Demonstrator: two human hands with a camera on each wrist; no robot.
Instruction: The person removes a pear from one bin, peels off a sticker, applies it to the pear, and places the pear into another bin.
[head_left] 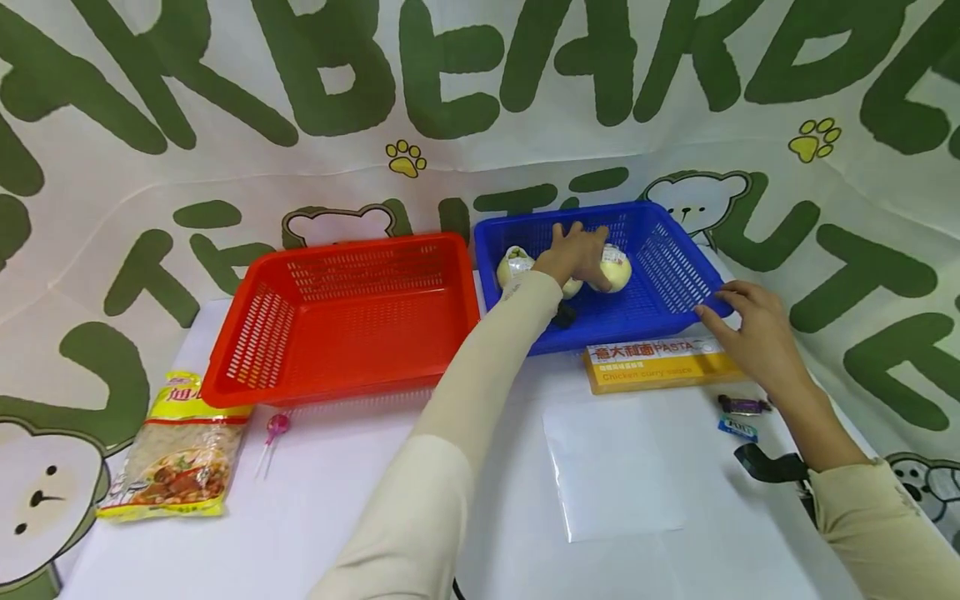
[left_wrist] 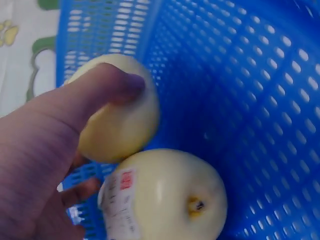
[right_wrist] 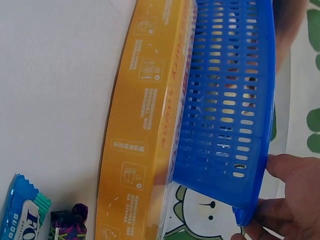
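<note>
My left hand point(head_left: 577, 250) reaches into the blue basket point(head_left: 675, 267) and grips a yellow pear point(left_wrist: 120, 125), with the thumb point(left_wrist: 110, 87) pressed on its top. Right beside it lies a second pear point(left_wrist: 170, 195) with a printed label. In the head view, pears show on both sides of the hand, one to the left point(head_left: 513, 268) and one to the right point(head_left: 617, 268). My right hand point(head_left: 738, 321) grips the basket's near right corner point(right_wrist: 245, 195), fingers point(right_wrist: 295, 172) wrapped around the rim.
An empty red basket point(head_left: 345, 308) stands left of the blue one. A yellow pasta box point(head_left: 660, 364) lies against the blue basket's front. Two wrapped candies point(head_left: 742, 406) lie near my right wrist. A noodle packet point(head_left: 180, 450), a pink lollipop point(head_left: 276, 428) and a clear plastic sheet point(head_left: 611, 467) lie on the white table.
</note>
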